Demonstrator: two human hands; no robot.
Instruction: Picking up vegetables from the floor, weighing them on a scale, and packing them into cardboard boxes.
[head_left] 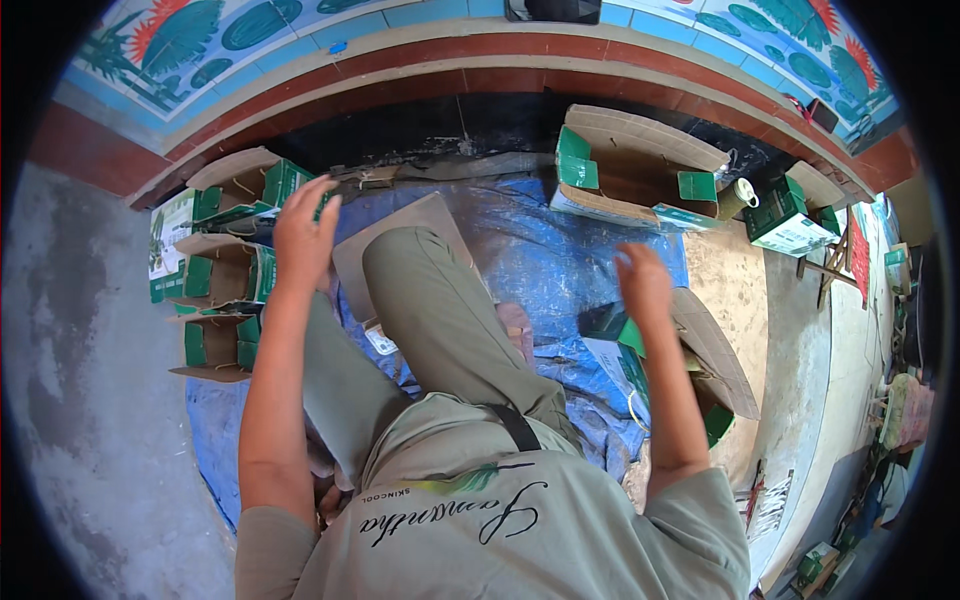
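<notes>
My left hand (303, 228) is raised at the left, its fingers and thumb apart, beside an open green-and-brown carton (240, 190). A dark green patch shows between thumb and fingers; I cannot tell whether it is the carton flap behind. My right hand (645, 283) hangs in the air on the right, slightly blurred, with loosely bent fingers and nothing visible in them. Below it, partly behind my right forearm, a tilted open carton (712, 345) lies on the blue tarp (545, 265). A flat brown cardboard sheet (350, 262) lies partly under my bent knee.
Two more open cartons, a middle one (222, 272) and a nearer one (220, 343), line the left side. A large open carton (640, 165) stands at the far right, next to a pale can (738, 197) and a smaller carton (795, 215). A low ledge (460, 78) runs along the back.
</notes>
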